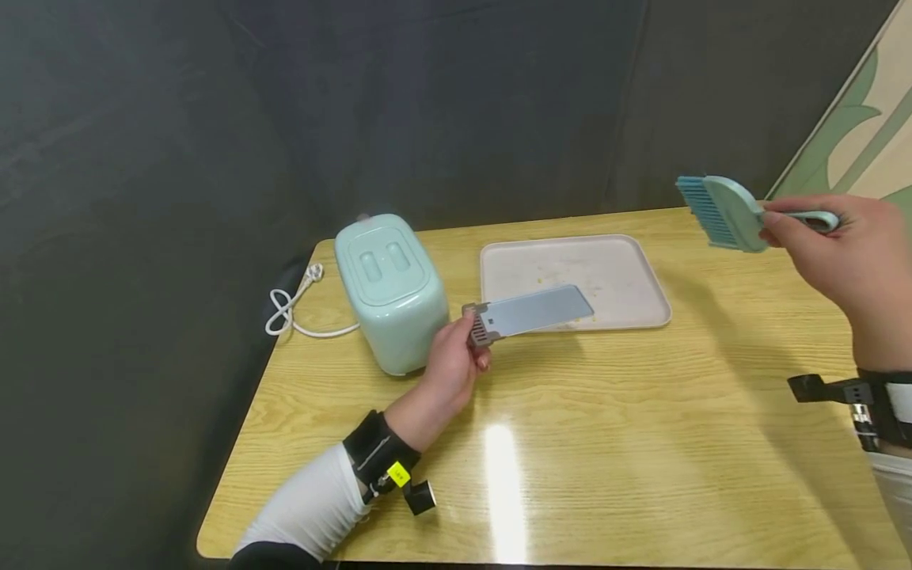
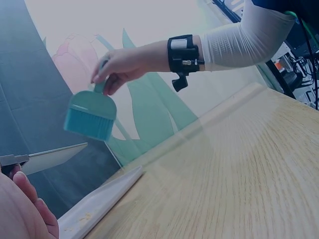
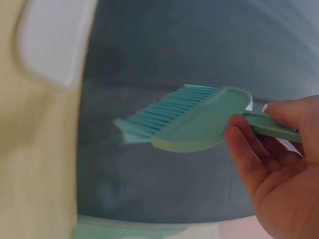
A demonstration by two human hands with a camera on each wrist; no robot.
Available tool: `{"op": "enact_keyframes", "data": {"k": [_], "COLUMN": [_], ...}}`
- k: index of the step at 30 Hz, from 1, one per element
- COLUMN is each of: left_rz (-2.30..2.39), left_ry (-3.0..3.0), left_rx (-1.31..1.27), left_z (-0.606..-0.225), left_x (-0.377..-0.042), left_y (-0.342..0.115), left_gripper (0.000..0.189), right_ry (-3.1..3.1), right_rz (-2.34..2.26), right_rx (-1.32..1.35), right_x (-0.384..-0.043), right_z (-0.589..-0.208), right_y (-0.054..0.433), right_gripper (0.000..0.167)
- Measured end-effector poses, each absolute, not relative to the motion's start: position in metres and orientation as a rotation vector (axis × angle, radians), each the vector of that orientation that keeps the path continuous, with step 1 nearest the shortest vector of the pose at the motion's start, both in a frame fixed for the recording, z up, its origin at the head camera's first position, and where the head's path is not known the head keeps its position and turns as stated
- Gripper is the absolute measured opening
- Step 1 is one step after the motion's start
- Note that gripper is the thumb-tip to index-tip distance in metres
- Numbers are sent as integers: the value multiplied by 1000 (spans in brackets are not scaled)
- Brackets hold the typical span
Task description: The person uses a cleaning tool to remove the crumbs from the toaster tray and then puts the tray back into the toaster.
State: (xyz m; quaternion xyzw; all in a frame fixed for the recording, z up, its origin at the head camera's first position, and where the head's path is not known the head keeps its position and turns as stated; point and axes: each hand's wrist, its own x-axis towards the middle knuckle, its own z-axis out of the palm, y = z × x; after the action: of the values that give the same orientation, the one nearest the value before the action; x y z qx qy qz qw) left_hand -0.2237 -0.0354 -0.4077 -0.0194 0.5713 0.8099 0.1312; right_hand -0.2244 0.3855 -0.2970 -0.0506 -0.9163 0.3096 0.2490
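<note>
My left hand (image 1: 450,356) grips the grey end of a flat metal crumb tray (image 1: 541,309), whose far part overlaps the front of a white tray (image 1: 513,257) in the head view. To the right, my right hand (image 1: 841,237) pinches the handle of a small light-green brush (image 1: 741,215) with blue bristles (image 1: 705,212). The brush is up in the air, bristles pointing left. Beside my left hand stands a mint-green toaster (image 1: 420,332) with its lid on. Yellowish crumbs (image 2: 85,217) lie on the white tray.
A white cord with a plug (image 1: 314,271) lies left of the toaster on the wooden table (image 1: 641,443). Dark cloth (image 1: 456,103) hangs behind the table, and a leaf-patterned panel (image 1: 869,127) stands at the right.
</note>
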Motion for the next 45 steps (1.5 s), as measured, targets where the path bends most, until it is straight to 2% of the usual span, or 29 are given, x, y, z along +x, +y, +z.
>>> {"op": "enact_keyframes", "data": {"k": [4,17,33,45], "left_rz": [2353,2340,2334,2318], "left_ry": [1656,1677,1681,1682], "left_rx": [-44,-52,-44,-58], "left_z": [-409,-413,-413,-411], "left_x": [-223,-224,-223,-222], "left_y": [-34,-35,-33,-34], "left_gripper": [46,46,48,46], "right_ry": [-2624,-2835,-3134,-3257], "right_rz": [544,329,127,-44], "right_rx": [-198,-84,176,263], "right_x": [-230,-264,-271,-272], "right_z": [-310,-369,-398,-410], "right_y": [406,452,479,471], "right_gripper": [49,44,39,40]}}
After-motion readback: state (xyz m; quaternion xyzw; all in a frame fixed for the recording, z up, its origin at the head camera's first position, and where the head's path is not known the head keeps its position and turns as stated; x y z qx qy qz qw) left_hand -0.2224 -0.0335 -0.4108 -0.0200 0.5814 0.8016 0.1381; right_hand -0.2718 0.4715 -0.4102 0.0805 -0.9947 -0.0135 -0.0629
